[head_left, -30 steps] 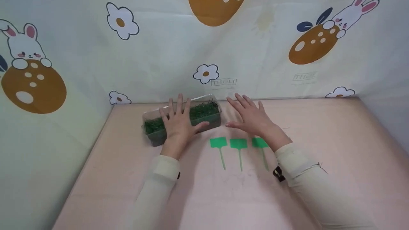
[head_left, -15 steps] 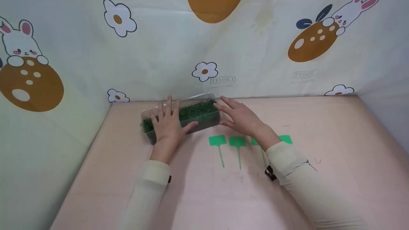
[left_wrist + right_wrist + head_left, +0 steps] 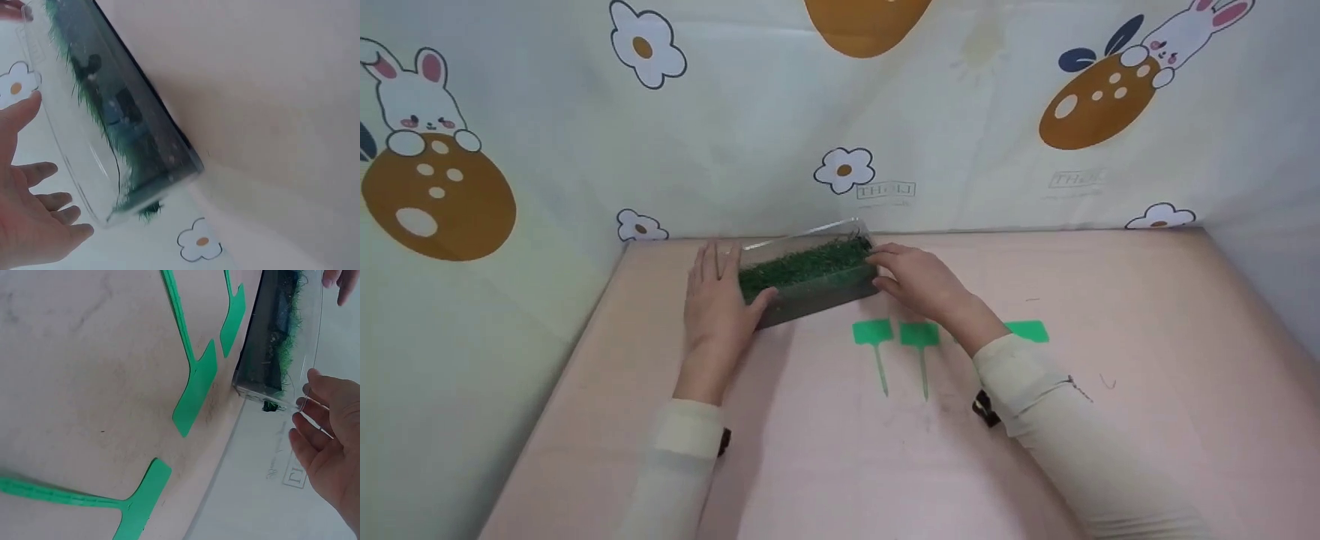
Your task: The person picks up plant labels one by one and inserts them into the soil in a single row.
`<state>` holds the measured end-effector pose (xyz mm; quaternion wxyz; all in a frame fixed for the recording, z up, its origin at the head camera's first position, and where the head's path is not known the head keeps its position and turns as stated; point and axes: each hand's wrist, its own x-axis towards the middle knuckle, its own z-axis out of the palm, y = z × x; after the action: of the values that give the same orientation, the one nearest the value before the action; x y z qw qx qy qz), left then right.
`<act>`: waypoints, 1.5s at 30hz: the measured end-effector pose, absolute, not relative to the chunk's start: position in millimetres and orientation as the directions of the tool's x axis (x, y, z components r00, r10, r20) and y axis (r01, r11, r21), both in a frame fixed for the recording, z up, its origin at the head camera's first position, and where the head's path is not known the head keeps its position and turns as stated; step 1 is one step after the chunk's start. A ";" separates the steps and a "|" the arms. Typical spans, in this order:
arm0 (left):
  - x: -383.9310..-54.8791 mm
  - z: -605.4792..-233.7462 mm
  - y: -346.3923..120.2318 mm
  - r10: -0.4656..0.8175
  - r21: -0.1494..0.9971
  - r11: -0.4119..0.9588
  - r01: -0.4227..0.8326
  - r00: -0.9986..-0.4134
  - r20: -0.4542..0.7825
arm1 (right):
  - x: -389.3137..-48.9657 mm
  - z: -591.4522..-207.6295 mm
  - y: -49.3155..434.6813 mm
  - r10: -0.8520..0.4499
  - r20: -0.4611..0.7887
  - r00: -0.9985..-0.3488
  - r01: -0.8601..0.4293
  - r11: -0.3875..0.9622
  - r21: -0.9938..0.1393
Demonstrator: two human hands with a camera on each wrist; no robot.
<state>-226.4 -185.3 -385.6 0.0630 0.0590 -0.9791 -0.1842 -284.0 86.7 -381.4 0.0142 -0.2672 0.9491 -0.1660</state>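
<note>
Grass box held at one end, only loosely covered at the other

The clear box (image 3: pixel 810 296) with green grass (image 3: pixel 810 262) in it lies slantwise above the centre of the frame, near the cloth wall (image 3: pixel 735 120), its right end higher in the picture than its left. The main risk, I judge, is uneven support: a pull from the right end alone could make the left end swing or drag on the table (image 3: pixel 847 465). The thin plastic looks smooth enough to slip from a light pinch, and pressure on one corner could bend the rim. Low forearms might also brush the green tags (image 3: pixel 873 331) that lie just below the box, one of them partly hidden by the right sleeve (image 3: pixel 1035 397).

The left arm rises from the lower left of the frame. Its hand (image 3: pixel 716 307) spans the box's left end, fingers straight, thumb spread away across the front, gripping nothing; the left wrist view is too soft to tell whether the fingertips touch the rim. The right arm slants in from the lower right. Its hand (image 3: pixel 922 277) has curled fingers and a thumb that pinch the rim at the box's right end
</note>
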 end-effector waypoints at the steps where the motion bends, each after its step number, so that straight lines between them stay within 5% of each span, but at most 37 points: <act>1: -223.7 -384.4 -188.8 -0.158 0.398 0.911 -0.113 -0.984 0.081 | -284.5 -381.7 86.7 -0.509 0.072 -0.858 -0.503 0.803 -0.318; 10: -212.9 -381.6 -209.6 -0.252 0.580 0.764 -0.282 -0.958 -0.133 | -285.1 -380.7 91.9 -0.493 0.101 -0.864 -0.496 0.800 -0.337; 24: -210.4 -379.8 -215.2 -0.234 0.703 0.668 -0.245 -0.966 -0.114 | -282.0 -377.2 92.4 -0.461 0.152 -0.874 -0.484 0.803 -0.349; 45: -240.4 -386.2 -153.3 -0.075 0.773 0.624 -0.120 -0.993 -0.094 | -277.2 -368.9 172.2 -0.335 0.065 -0.940 -0.333 0.858 -0.392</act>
<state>-240.4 -153.3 -386.2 -0.0265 0.0541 -0.9006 -0.4305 -277.2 172.2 -368.9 0.0027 -0.1731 0.9638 -0.2027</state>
